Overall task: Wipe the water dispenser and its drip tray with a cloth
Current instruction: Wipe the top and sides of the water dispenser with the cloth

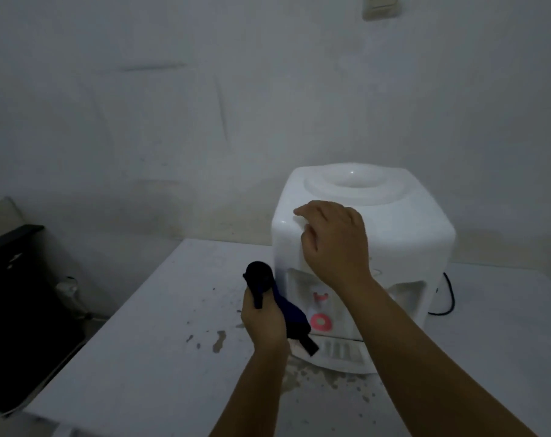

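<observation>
No readable writing anywhere; only a blurred pink ring (321,322) and a pink mark above it on the front panel. The water dispenser (403,234), white with rounded corners and an open bottle well on top, sits right of centre on a stained white table (160,342). Its slotted drip tray (340,353) juts out at the base. Left hand (263,323), lower centre, fingers clamped round a dark cloth (291,313) beside the panel. Right hand (334,244) rests on the top front edge, fingers loosely curled, holding nothing.
</observation>
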